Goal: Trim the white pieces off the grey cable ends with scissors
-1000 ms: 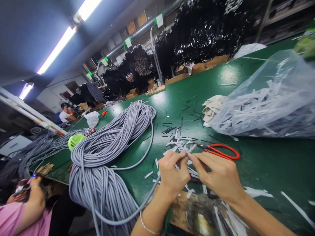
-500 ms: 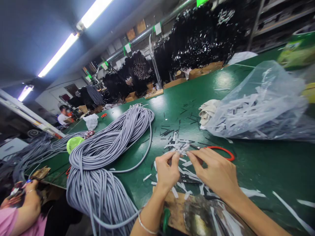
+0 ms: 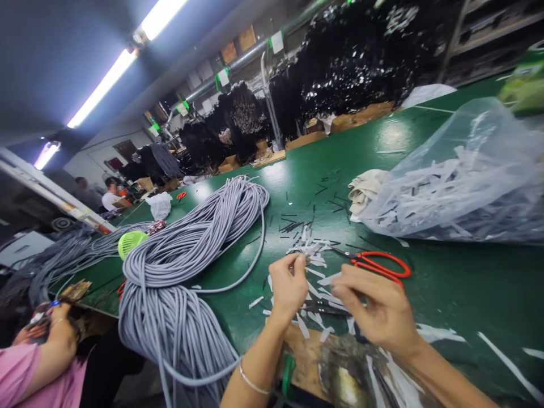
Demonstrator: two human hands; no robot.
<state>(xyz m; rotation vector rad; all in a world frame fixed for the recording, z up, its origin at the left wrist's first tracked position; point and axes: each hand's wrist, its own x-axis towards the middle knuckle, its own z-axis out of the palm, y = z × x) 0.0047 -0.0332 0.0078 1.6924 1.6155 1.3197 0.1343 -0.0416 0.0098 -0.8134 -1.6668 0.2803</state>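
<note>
My left hand (image 3: 289,286) is closed in a pinch above the scattered white strips (image 3: 312,249); what it pinches is too small to make out. To its right, my right hand (image 3: 376,306) has curled fingers with the thumb drawn in, and anything between them is hidden. Just beyond that hand lie red-handled scissors (image 3: 380,263), their blades pointing left toward the strips. Short black pieces (image 3: 293,224) are strewn on the green table (image 3: 463,289) farther back. Below my hands, a wooden board (image 3: 304,354) carries a worn metal piece (image 3: 346,379).
Bundled grey cable (image 3: 199,232) fills the left side and hangs over the edge. A clear plastic bag (image 3: 463,187) of strips and a cream cloth (image 3: 365,190) lie right. A light-green fan-like object (image 3: 131,243) sits by the cable. Another person's arm (image 3: 59,340) is at lower left.
My right hand has moved away from my left, down and toward me, uncovering more of the scissors. My left hand stays pinched in about the same place. The view has shifted slightly.
</note>
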